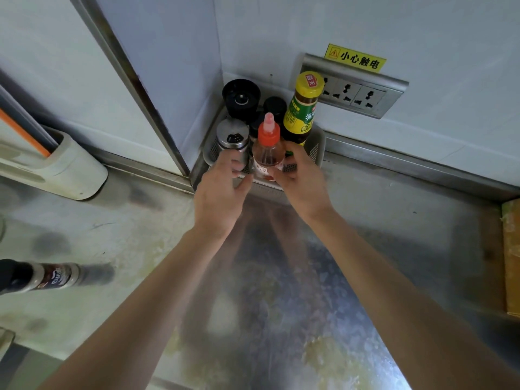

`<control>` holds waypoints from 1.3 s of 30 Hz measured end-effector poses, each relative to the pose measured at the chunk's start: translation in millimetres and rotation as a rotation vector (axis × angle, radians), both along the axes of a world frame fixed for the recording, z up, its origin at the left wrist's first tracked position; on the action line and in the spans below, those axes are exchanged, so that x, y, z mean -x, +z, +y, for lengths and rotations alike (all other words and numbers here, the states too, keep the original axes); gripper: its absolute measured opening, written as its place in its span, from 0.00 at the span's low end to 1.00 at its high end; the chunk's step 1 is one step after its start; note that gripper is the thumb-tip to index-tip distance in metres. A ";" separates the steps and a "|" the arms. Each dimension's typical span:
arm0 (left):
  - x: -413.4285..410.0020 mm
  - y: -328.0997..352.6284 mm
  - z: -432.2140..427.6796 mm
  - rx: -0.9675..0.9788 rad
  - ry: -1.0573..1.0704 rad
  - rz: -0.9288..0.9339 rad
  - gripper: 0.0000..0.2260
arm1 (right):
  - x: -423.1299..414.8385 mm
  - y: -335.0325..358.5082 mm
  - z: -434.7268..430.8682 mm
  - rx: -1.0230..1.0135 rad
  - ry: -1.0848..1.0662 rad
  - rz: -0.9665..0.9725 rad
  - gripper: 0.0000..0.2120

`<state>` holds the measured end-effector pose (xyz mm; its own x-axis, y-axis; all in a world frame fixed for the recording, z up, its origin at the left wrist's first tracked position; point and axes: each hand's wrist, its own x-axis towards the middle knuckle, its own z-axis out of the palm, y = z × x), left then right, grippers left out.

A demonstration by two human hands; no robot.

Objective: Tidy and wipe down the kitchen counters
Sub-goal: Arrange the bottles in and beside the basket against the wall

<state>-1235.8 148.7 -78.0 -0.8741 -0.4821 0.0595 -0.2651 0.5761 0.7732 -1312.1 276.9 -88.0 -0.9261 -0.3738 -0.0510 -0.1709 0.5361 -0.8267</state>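
Countertop of smeared steel was seen running to the far corner, where a grey basket was wedged near a socket strip. The left hand was curled round a steel shaker at the basket's near left; the right hand was clamped on a red-capped squeeze bottle just beside it. Both were judged to stand inside the basket. A tall yellow-capped bottle was crowded close behind. If either were lifted carelessly, that bottle could be tipped toward the sockets, and sauce might be spilled on them.
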 end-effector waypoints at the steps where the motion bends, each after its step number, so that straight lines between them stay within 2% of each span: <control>1: -3.9 -0.2 -3.1 -0.019 0.011 -0.003 0.15 | -0.4 0.3 -1.2 -0.015 -0.010 0.004 0.24; 8: -39.7 -1.2 -14.3 -0.125 0.089 -0.020 0.14 | -4.2 1.0 4.3 0.040 -0.044 -0.098 0.25; 16: -101.2 8.0 -22.2 -0.197 0.093 -0.081 0.12 | -61.6 19.1 9.0 -0.103 -0.139 -0.029 0.21; 24: -203.2 26.8 -45.7 -0.284 0.179 -0.149 0.07 | -165.1 25.0 -24.9 -0.178 0.178 -0.103 0.17; 30: -291.7 29.3 -83.1 -0.281 0.397 -0.120 0.05 | -216.5 29.5 -93.1 -0.125 0.400 -0.117 0.16; 35: -335.3 25.4 -113.3 -0.257 0.528 -0.181 0.06 | -244.2 27.5 -161.1 -0.055 0.478 -0.193 0.20; 39: -346.6 24.5 -127.4 -0.289 0.560 -0.174 0.06 | -258.0 20.9 -206.5 -0.007 0.460 -0.229 0.33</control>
